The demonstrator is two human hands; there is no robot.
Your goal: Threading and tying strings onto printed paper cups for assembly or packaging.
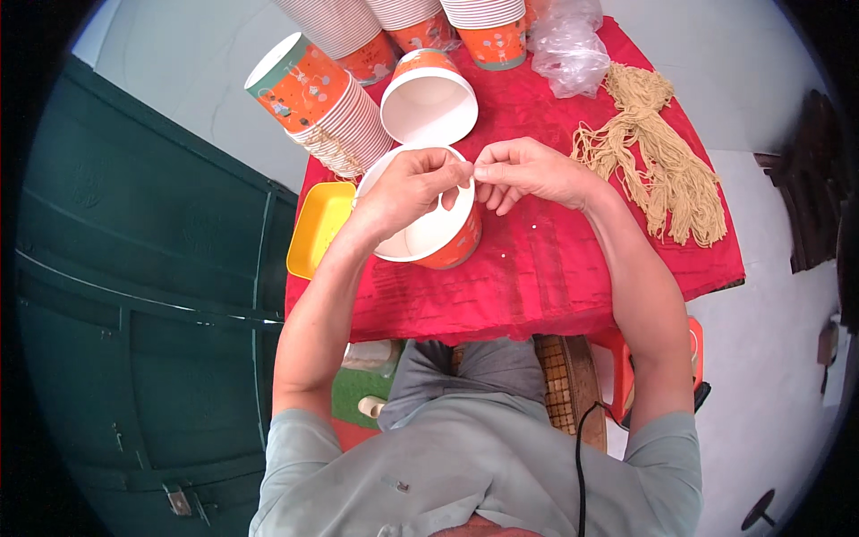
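Note:
A round paper tub [458,249], white inside with an orange printed outside, stands on the red-covered table in front of me. My left hand [413,190] reaches over its opening, thumb and forefinger pinched together at the right side of the rim. Just right of that spot, my right hand [535,175] has its thumb and forefinger pressed together, almost meeting the left fingertips, with its other fingers loosely curled. Whatever lies between the fingertips is too small to make out. Behind this tub, a second paper tub [429,100] lies tipped, its white opening facing me.
A leaning stack of tubs [309,85] has tan cords [329,152] draped on it. Beside it sits a yellow tray [318,219]. A bundle of tan cord [667,166] lies at the right. More stacked tubs [488,36] and a clear plastic bag [568,49] are at the back.

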